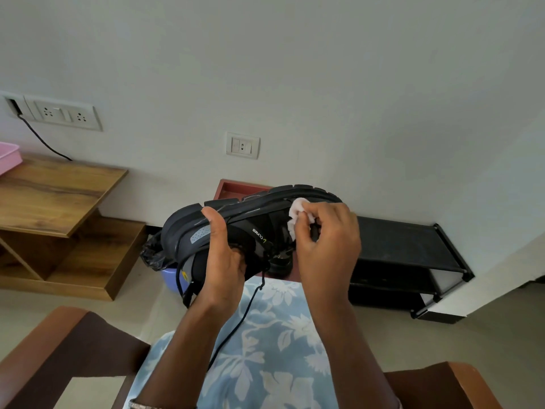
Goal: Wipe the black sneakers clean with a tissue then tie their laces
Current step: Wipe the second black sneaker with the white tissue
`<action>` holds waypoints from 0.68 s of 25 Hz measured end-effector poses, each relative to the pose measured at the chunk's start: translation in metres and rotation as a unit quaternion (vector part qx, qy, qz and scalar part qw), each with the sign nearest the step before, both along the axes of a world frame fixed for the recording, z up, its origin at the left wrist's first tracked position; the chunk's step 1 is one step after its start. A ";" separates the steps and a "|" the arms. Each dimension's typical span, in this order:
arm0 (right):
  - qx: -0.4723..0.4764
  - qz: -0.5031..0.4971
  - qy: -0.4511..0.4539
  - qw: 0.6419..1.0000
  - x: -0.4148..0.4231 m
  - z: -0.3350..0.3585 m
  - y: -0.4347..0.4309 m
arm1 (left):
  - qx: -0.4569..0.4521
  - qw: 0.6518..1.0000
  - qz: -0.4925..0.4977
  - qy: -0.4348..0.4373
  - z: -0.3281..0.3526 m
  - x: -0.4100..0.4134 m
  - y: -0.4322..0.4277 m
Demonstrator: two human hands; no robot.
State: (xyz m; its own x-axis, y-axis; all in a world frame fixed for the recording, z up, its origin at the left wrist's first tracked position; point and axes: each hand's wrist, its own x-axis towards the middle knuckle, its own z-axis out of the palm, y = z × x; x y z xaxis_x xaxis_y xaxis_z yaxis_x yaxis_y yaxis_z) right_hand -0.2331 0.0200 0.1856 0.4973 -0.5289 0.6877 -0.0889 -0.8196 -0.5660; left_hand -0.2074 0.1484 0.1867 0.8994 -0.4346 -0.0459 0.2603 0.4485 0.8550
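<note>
While the left hand (224,261) grips the sneaker (247,222) round its middle, thumb hooked over the sole edge, the right hand (324,240) pinches a wadded tissue (296,210) against the upper just under the sole, toward the toe. The sneaker sits between both hands, tipped sole-away.

I'd hold that left grip firm so it can't twist, and use short strokes along the seam. The sole's chunky ridged rubber and the upper looks matte with smooth panels. The tissue's thin, so refold it before it shreds. A loose lace (244,314) dangles below the left hand.
</note>
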 end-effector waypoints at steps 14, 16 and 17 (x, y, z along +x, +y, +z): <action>0.007 0.035 0.022 0.999 -0.009 -0.008 0.021 | -0.021 1.000 0.011 0.015 -0.002 0.001 0.000; 0.030 0.112 0.021 0.993 -0.019 -0.008 0.047 | 0.002 1.000 -0.003 0.008 -0.004 0.002 0.003; 0.035 0.145 0.020 0.989 -0.023 -0.006 0.058 | 0.009 1.000 -0.012 -0.002 -0.005 0.002 0.004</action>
State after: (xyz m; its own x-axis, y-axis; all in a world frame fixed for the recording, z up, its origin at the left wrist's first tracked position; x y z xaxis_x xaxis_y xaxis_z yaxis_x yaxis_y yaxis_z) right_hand -0.2563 0.0782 0.1792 0.6606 -0.4056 0.6317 0.1208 -0.7731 -0.6227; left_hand -0.2050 0.1524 0.1814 0.8890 -0.4551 -0.0506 0.2676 0.4268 0.8638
